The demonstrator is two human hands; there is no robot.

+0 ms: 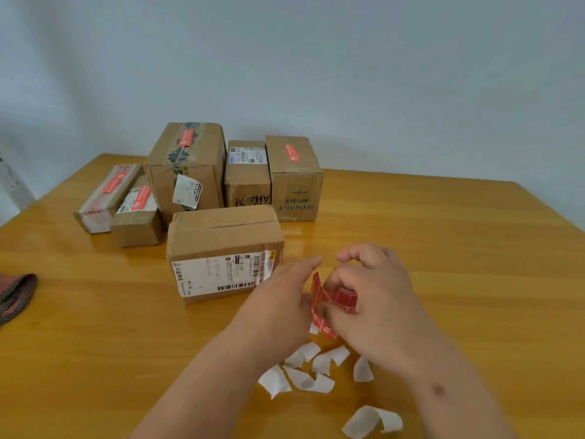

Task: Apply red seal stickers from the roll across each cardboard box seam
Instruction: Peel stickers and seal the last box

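Pinching the sticker roll [343, 294], both hands (left [278, 299], right [376, 299]) hover beside the nearest box [221, 236].

Both hands [278, 299] [376, 299] raised close together, fingers [348, 256] curled

A wooden table [443, 223] with a glossy, orange-yellow grain fills the lower half of the view. A plain pale grey-blue wall [316, 58] stands behind it. Soft, even light reflects faintly off the tabletop. A dark fringed cloth [14, 296] lies at the left edge.
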